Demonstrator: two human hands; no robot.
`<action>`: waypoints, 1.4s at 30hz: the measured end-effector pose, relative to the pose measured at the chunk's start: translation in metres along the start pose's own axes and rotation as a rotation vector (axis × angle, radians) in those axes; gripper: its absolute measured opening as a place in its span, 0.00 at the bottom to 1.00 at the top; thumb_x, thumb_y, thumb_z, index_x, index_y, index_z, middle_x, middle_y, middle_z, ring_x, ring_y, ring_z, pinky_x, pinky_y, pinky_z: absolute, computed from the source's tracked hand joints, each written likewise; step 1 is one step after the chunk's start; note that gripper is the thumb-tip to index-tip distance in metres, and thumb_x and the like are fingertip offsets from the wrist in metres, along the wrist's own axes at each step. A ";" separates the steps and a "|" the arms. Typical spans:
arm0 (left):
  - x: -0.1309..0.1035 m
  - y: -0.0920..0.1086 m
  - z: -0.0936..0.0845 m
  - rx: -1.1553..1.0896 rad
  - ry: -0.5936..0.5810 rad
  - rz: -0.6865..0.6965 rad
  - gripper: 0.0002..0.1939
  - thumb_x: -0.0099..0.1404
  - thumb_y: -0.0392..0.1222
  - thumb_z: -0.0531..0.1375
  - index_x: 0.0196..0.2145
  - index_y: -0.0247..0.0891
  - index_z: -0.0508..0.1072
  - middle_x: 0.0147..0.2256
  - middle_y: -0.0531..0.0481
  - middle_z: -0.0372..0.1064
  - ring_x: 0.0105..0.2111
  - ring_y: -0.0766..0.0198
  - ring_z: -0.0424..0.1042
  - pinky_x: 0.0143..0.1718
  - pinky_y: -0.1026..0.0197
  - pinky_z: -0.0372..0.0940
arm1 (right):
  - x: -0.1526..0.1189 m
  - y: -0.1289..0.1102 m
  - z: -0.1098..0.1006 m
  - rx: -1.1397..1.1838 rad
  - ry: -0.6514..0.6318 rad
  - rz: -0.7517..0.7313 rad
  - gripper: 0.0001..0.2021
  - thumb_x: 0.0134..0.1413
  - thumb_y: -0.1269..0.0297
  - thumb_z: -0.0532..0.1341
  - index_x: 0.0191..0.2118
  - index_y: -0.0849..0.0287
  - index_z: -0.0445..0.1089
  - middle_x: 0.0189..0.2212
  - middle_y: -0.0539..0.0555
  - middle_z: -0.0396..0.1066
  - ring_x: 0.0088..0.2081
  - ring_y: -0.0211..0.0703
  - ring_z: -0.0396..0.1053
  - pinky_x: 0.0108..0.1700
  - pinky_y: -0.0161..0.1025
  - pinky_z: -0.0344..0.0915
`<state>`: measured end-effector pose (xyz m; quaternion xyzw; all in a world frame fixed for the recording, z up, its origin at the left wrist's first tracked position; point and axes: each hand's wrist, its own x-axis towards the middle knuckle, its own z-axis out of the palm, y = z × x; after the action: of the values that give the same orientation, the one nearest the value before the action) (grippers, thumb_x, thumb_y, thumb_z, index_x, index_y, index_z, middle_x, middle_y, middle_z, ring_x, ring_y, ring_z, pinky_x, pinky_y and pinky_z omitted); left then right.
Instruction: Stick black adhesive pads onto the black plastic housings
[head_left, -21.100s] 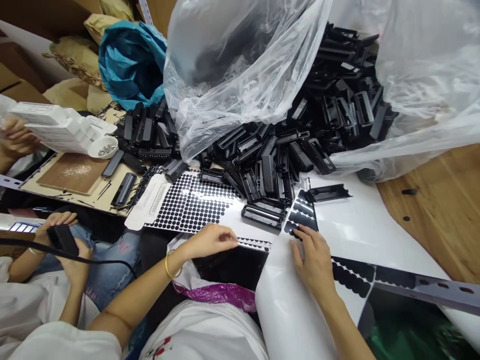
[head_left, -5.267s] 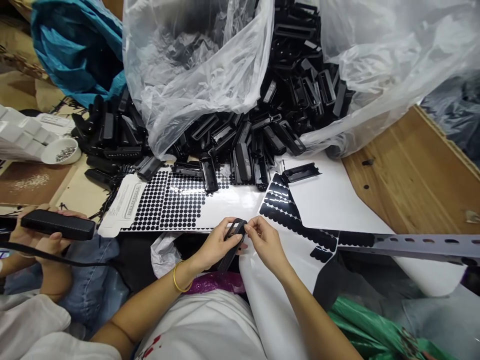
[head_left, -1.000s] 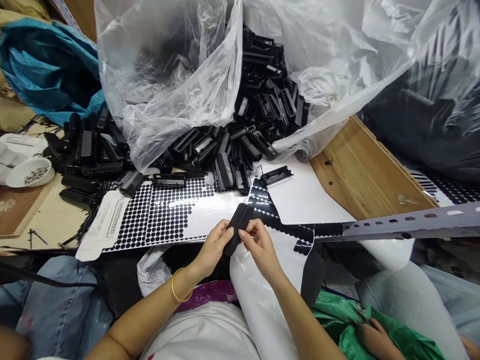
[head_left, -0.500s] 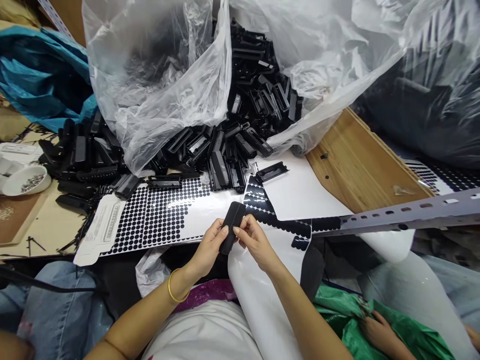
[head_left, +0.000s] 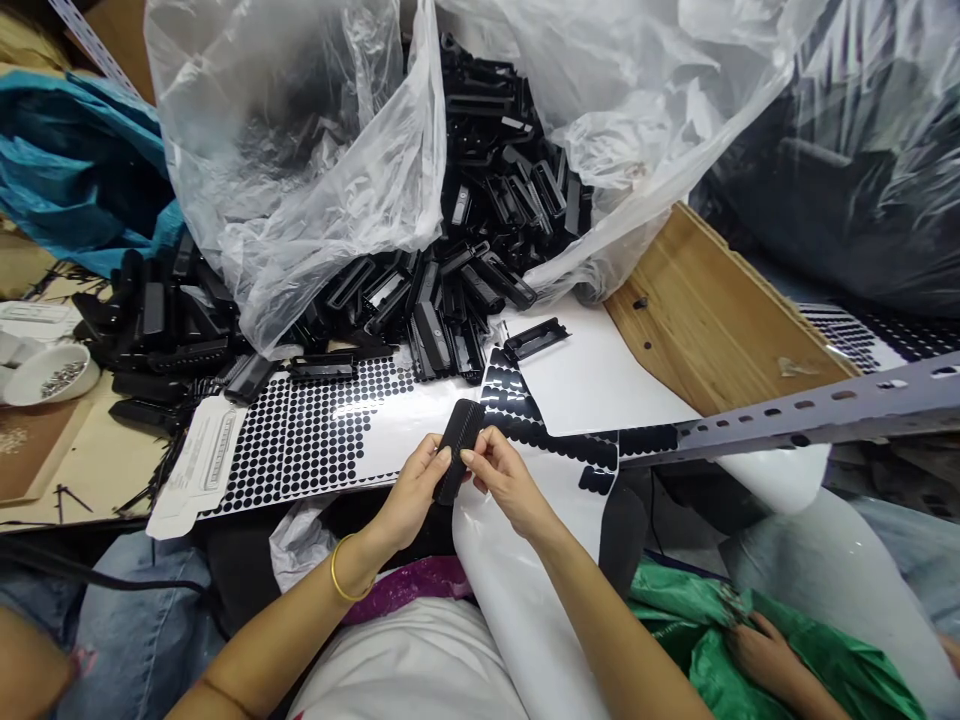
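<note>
In front of my body I hold a black oblong plastic piece (head_left: 460,440) with a finely ribbed face, tilted with its upper end to the right. My left hand (head_left: 418,483) grips its left side and lower part, thumb on the face. My right hand (head_left: 508,478) pinches at its right edge, thumb and fingertips together; whether something small is between them I cannot make out. Beyond my hands lies a sheet of black round stickers (head_left: 307,430), partly used. An open black plastic shell (head_left: 537,340) rests on white backing paper (head_left: 600,385).
A heap of black plastic parts (head_left: 442,310) spills from a clear plastic bag (head_left: 300,180). On the left are a white bowl of small metal bits (head_left: 52,374) and a flattened box (head_left: 196,465). A perforated metal rail (head_left: 795,410) edges the right. Another person's hand (head_left: 772,655) touches green plastic (head_left: 690,610).
The whole view has shifted slightly, with the scene moving a little left. My hands keep their hold on the black piece, almost unchanged.
</note>
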<state>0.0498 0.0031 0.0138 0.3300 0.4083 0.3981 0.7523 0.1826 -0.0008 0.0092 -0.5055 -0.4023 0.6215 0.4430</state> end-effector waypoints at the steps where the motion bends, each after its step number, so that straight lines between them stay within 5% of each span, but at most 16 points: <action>1: 0.000 0.000 0.000 0.005 -0.003 -0.002 0.14 0.57 0.51 0.60 0.33 0.37 0.67 0.29 0.55 0.64 0.28 0.70 0.62 0.31 0.66 0.57 | 0.000 0.000 0.000 0.000 0.002 -0.004 0.16 0.48 0.54 0.62 0.26 0.55 0.54 0.20 0.43 0.55 0.23 0.33 0.56 0.22 0.32 0.51; 15: 0.000 -0.007 -0.010 0.258 0.012 0.100 0.12 0.62 0.51 0.56 0.35 0.39 0.66 0.29 0.54 0.62 0.30 0.67 0.60 0.36 0.64 0.58 | 0.000 0.003 0.003 0.078 -0.016 0.046 0.17 0.46 0.54 0.63 0.25 0.56 0.54 0.21 0.44 0.58 0.23 0.32 0.55 0.22 0.31 0.50; 19: 0.003 -0.011 -0.006 0.250 -0.079 0.063 0.13 0.61 0.51 0.57 0.35 0.38 0.67 0.30 0.53 0.65 0.31 0.66 0.63 0.35 0.64 0.59 | -0.014 -0.001 -0.010 -0.024 0.012 0.008 0.16 0.47 0.53 0.62 0.25 0.55 0.54 0.22 0.45 0.59 0.23 0.34 0.56 0.23 0.33 0.53; 23: 0.015 -0.022 0.003 0.072 -0.181 -0.131 0.15 0.59 0.52 0.59 0.35 0.38 0.67 0.32 0.50 0.70 0.33 0.63 0.69 0.39 0.60 0.62 | -0.043 -0.005 -0.053 -0.494 0.304 -0.160 0.11 0.52 0.55 0.59 0.27 0.54 0.60 0.25 0.49 0.62 0.28 0.40 0.61 0.31 0.38 0.60; 26: 0.026 -0.030 0.005 0.014 -0.126 -0.142 0.16 0.57 0.52 0.60 0.35 0.38 0.66 0.33 0.49 0.71 0.35 0.62 0.70 0.42 0.59 0.61 | -0.063 0.000 -0.090 -0.894 0.623 -0.224 0.07 0.54 0.58 0.55 0.31 0.54 0.63 0.28 0.53 0.64 0.30 0.43 0.63 0.33 0.41 0.60; 28: 0.030 -0.033 0.004 0.021 -0.104 -0.119 0.16 0.57 0.53 0.61 0.35 0.38 0.67 0.33 0.49 0.71 0.35 0.63 0.69 0.41 0.60 0.61 | -0.069 0.008 -0.106 -1.052 0.671 -0.197 0.06 0.54 0.59 0.55 0.35 0.54 0.65 0.31 0.55 0.65 0.32 0.45 0.64 0.31 0.41 0.61; 34: 0.033 -0.036 0.002 0.080 -0.084 -0.112 0.16 0.57 0.53 0.60 0.34 0.37 0.68 0.32 0.51 0.70 0.31 0.66 0.65 0.34 0.64 0.58 | -0.058 0.031 -0.116 -1.143 0.625 -0.206 0.06 0.54 0.60 0.54 0.35 0.55 0.64 0.33 0.56 0.65 0.33 0.47 0.65 0.31 0.41 0.62; 42: 0.035 -0.039 0.001 0.064 -0.080 -0.109 0.15 0.56 0.53 0.61 0.31 0.37 0.67 0.27 0.54 0.65 0.28 0.67 0.61 0.32 0.65 0.56 | -0.058 0.026 -0.114 -1.090 0.590 -0.210 0.09 0.54 0.58 0.53 0.27 0.54 0.60 0.26 0.53 0.64 0.27 0.43 0.63 0.29 0.40 0.59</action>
<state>0.0754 0.0157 -0.0300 0.3469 0.4077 0.3299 0.7776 0.2964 -0.0580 -0.0183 -0.7668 -0.5697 0.1144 0.2728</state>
